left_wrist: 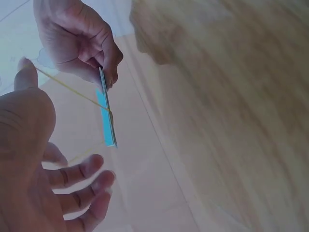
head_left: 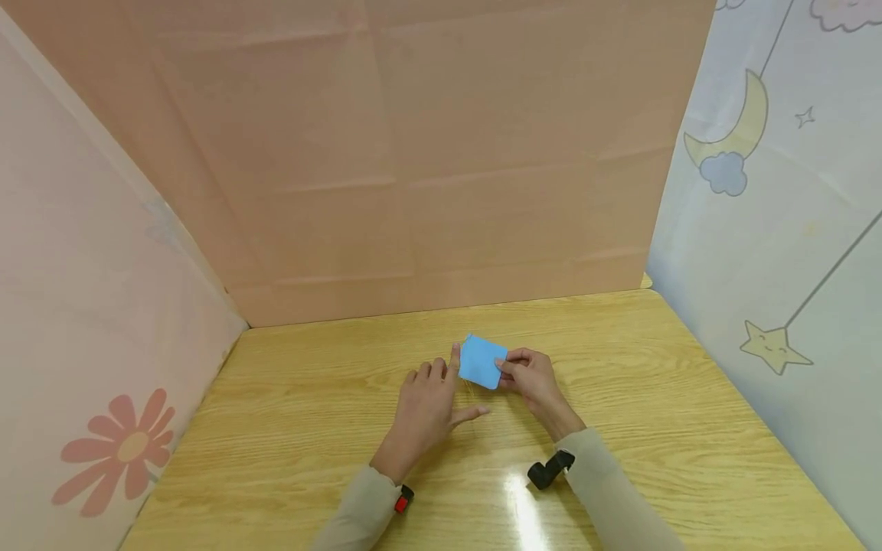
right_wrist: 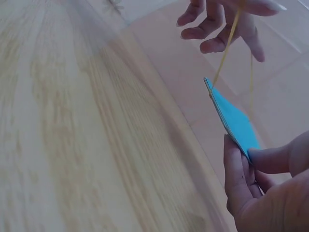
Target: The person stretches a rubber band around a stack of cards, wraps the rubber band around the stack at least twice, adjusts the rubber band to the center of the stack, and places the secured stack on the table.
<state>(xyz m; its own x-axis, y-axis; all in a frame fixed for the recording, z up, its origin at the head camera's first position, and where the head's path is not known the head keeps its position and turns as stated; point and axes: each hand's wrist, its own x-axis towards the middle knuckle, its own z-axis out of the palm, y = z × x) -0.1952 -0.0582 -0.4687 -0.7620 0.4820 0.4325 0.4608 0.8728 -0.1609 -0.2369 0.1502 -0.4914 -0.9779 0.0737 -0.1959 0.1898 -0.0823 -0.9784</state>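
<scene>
My right hand (head_left: 536, 381) pinches a thin stack of blue cards (head_left: 482, 363) between thumb and fingers, above the table. Seen edge-on in the left wrist view, the card stack (left_wrist: 105, 121) has several thin layers. A yellow rubber band (left_wrist: 72, 90) runs round the stack and stretches out to my left hand (head_left: 423, 402). That hand is spread wide, its thumb and index finger extended inside the loop and holding it apart; its other fingers are slightly bent. In the right wrist view the band (right_wrist: 225, 53) goes up from the cards in two strands.
The wooden table (head_left: 296, 398) lies beneath both hands. A plain tan sheet (head_left: 413, 168) stands along its back edge, with patterned cloths (head_left: 792, 252) at the sides. Each wrist wears a small black device (head_left: 551, 469).
</scene>
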